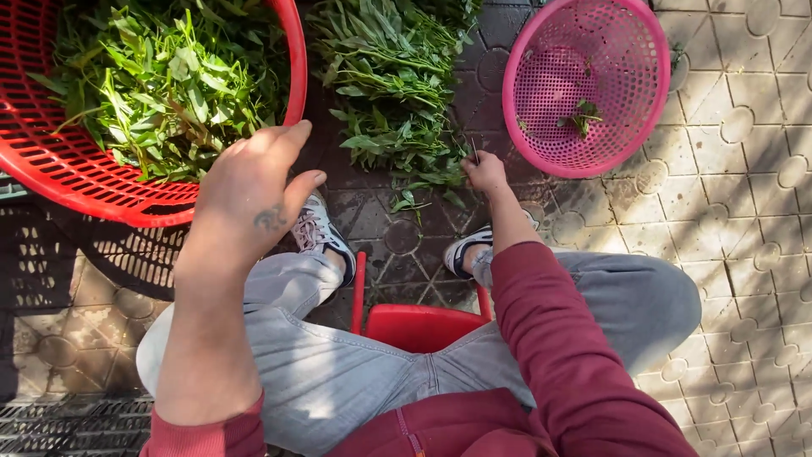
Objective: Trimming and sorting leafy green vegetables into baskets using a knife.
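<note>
Paved floor with baskets and greens

The floor is made of pale patterned paving tiles, darker and damp near the middle. On it sit a big red basket full of leafy greens at the left, a loose pile of greens in the centre, a pink basket at the right holding a few sprigs, and a red stool.

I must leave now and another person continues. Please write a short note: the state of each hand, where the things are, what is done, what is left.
Left hand: open, holds nothing, raised by the red basket full of leafy greens.
Right hand: fingers closed on stems at the near edge of the pile of greens on the paving.
Pink basket: only a few sprigs inside.
Done: hardly anything lies in the pink basket.
Left: the pile on the ground is large.
</note>
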